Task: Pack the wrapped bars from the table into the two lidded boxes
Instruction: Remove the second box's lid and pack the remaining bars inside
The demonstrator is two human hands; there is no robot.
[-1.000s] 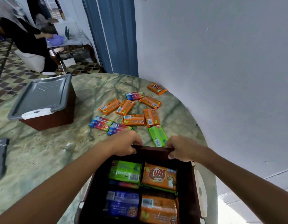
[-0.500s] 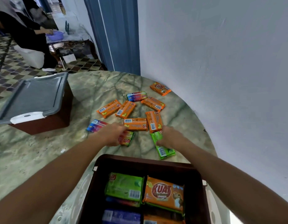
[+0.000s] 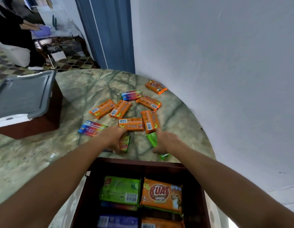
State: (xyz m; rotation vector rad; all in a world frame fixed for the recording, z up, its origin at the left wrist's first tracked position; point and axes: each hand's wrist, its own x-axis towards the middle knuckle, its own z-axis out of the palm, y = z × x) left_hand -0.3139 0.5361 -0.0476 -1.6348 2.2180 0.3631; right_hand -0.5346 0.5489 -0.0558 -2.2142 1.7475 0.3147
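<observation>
Both hands are down on bars at the near edge of the scatter. The left hand (image 3: pixel 113 139) curls over a multicoloured bar (image 3: pixel 125 144), fingers wrapped round its near end, though whether it is lifted yet I cannot tell. The right hand (image 3: pixel 165 142) closes on a green bar (image 3: pixel 152 140), thumb low by the wrapper's near tip. They sit nearest the open box (image 3: pixel 199 181), presumably why they go first, one to each hand for a single trip. That box stands at the table's (image 3: pixel 44 162) near edge, already holding green, orange and blue bars in layers. Beyond the hands lie six orange bars (image 3: pixel 131 124) and two more multicoloured ones (image 3: pixel 92 128), loose on the marble. The second box (image 3: pixel 36 124) waits at the far left, its grey lid (image 3: pixel 22 94) on. A second ago both hands gripped the open box's far rim; half a second ago they were reaching, and now they have landed.
</observation>
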